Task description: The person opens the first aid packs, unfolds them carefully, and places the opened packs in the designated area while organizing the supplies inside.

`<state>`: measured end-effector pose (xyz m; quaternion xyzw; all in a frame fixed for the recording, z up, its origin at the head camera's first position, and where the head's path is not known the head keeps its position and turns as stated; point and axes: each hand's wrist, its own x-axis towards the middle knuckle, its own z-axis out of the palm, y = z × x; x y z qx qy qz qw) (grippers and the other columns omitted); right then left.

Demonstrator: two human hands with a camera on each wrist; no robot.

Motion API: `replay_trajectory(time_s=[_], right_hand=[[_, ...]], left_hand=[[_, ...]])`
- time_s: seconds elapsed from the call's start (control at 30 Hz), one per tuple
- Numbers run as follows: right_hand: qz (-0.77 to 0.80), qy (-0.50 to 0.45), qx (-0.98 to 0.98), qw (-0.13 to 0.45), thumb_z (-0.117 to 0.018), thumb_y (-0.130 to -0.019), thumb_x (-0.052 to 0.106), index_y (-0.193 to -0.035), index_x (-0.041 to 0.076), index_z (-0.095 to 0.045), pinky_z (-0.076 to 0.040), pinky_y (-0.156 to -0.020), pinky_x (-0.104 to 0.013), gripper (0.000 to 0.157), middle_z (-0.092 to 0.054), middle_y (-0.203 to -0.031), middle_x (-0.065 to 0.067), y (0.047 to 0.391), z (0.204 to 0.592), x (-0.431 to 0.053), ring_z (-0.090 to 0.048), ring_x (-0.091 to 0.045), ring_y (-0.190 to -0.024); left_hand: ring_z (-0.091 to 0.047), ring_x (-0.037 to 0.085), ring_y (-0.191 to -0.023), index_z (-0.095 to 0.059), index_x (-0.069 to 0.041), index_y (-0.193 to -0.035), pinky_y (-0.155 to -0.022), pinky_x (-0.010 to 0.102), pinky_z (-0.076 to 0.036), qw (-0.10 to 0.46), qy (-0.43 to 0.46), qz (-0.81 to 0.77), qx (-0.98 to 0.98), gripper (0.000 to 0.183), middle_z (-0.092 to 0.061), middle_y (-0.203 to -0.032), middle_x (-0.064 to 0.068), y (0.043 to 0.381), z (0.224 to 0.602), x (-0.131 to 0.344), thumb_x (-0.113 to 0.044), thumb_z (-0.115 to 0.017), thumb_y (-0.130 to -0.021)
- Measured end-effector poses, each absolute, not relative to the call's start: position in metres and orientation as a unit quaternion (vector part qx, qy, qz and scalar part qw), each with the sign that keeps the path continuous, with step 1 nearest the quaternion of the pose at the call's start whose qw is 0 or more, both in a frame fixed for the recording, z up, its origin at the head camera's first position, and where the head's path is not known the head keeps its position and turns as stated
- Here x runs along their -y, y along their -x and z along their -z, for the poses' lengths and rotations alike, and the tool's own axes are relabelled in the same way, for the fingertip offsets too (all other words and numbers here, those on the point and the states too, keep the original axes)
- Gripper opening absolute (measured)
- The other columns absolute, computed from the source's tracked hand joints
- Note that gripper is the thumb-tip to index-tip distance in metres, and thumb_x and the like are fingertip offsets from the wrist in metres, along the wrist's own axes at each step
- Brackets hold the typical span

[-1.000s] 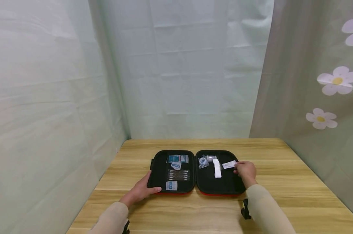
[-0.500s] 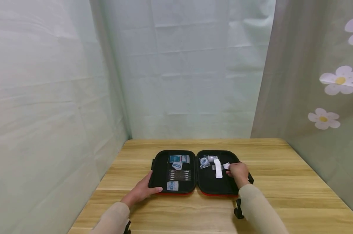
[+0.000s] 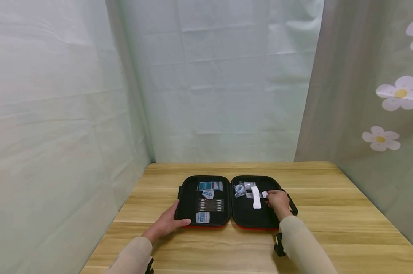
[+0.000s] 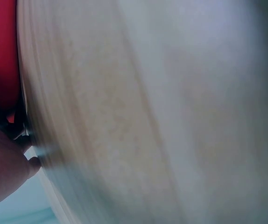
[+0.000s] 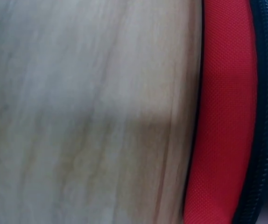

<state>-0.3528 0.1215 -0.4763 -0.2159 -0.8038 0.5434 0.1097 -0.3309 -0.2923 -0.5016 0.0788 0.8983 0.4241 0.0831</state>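
A zippered case (image 3: 251, 217), black inside and red outside, lies unfolded flat on the table. At its near left corner my left hand (image 3: 165, 222) holds the edge, thumb along the front and fingers at the side. My right hand (image 3: 278, 201) reaches over the right half and pinches a small white packet (image 3: 264, 194), mostly covered by the fingers. Just left of it lies a white strip (image 3: 256, 198) across a clear sleeve. In the right wrist view the case's red side (image 5: 225, 112) and zipper fill the right edge; fingertips barely show behind it.
The case's left half holds a clear pack of swabs (image 3: 211, 205), a blue-green packet (image 3: 211, 185) and white-blue packets (image 3: 203, 217). A bagged roll (image 3: 239, 189) sits in the right half. Curtains surround the wooden table (image 3: 206, 251) at back and sides.
My right hand has moved left and inward over the case's right half, carrying the white packet toward the strip. A black strap now shows at the case's right side. The left hand stays put.
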Motion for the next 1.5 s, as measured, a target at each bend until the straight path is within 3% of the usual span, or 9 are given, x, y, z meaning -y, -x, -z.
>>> replay_trajectory(time_s=[0.13,0.37,0.6,0.77,0.87,0.97,1.5], right_hand=[[-0.528,0.213,0.814,0.113,-0.060,-0.090,0.000,-0.108,-0.011,-0.069,-0.051,-0.050,-0.022,0.022,-0.068,-0.080,-0.016,0.3547,0.4784,-0.1211,-0.062,-0.012,-0.057],[-0.496,0.204,0.841,0.078,-0.054,-0.097,0.012,-0.111,-0.009,-0.069,-0.052,-0.056,-0.027,0.030,-0.065,-0.084,-0.015,0.3557,0.4777,-0.1207,-0.061,-0.017,-0.065],[-0.507,0.180,0.841,0.061,-0.053,-0.095,0.013,-0.110,-0.010,-0.069,-0.051,-0.059,-0.031,0.032,-0.061,-0.080,-0.013,0.3578,0.4744,-0.1203,-0.058,-0.023,-0.071],[-0.512,0.169,0.841,0.048,-0.048,-0.099,0.013,-0.125,-0.010,-0.062,-0.054,-0.068,-0.038,0.036,-0.062,-0.108,-0.024,0.3592,0.4741,-0.1172,-0.059,-0.031,-0.088],[-0.508,0.159,0.846,0.035,-0.045,-0.102,0.013,-0.135,-0.010,-0.053,-0.053,-0.080,-0.046,0.041,-0.055,-0.128,-0.030,0.3605,0.4753,-0.1161,-0.057,-0.037,-0.102],[-0.504,0.143,0.851,0.026,-0.043,-0.103,0.013,-0.140,-0.010,-0.046,-0.050,-0.085,-0.050,0.044,-0.048,-0.136,-0.032,0.3616,0.4770,-0.1163,-0.055,-0.039,-0.108],[-0.489,0.128,0.862,0.041,-0.054,-0.101,0.018,-0.132,-0.008,-0.056,-0.055,-0.080,-0.044,0.040,-0.058,-0.124,-0.030,0.3573,0.4718,-0.1232,-0.060,-0.037,-0.103]], left_hand=[[-0.027,0.045,-0.142,-0.016,-0.003,-0.158,-0.113,0.063,-0.020,0.082,-0.082,-0.426,-0.897,0.109,-0.024,-0.159,0.024,0.3308,0.5013,0.2927,-0.046,-0.080,-0.081],[-0.028,0.045,-0.142,-0.017,-0.002,-0.158,-0.113,0.062,-0.020,0.080,-0.087,-0.424,-0.898,0.108,-0.025,-0.158,0.024,0.3314,0.5005,0.2923,-0.046,-0.080,-0.081],[-0.028,0.045,-0.141,-0.017,-0.003,-0.158,-0.113,0.062,-0.020,0.078,-0.088,-0.426,-0.897,0.108,-0.026,-0.158,0.024,0.3319,0.4987,0.2924,-0.047,-0.080,-0.081],[-0.030,0.044,-0.141,-0.018,-0.004,-0.158,-0.113,0.062,-0.021,0.075,-0.087,-0.429,-0.896,0.107,-0.027,-0.158,0.024,0.3307,0.4996,0.2910,-0.044,-0.080,-0.081],[-0.031,0.044,-0.140,-0.019,-0.003,-0.157,-0.112,0.062,-0.022,0.072,-0.093,-0.432,-0.894,0.105,-0.028,-0.157,0.024,0.3293,0.4995,0.2905,-0.042,-0.081,-0.081],[-0.031,0.043,-0.140,-0.019,-0.004,-0.158,-0.113,0.062,-0.022,0.072,-0.096,-0.436,-0.892,0.104,-0.028,-0.158,0.023,0.3290,0.4995,0.2903,-0.040,-0.081,-0.082],[-0.031,0.043,-0.141,-0.019,-0.004,-0.158,-0.113,0.062,-0.022,0.073,-0.090,-0.437,-0.892,0.106,-0.027,-0.158,0.023,0.3303,0.5013,0.2901,-0.042,-0.081,-0.081]])
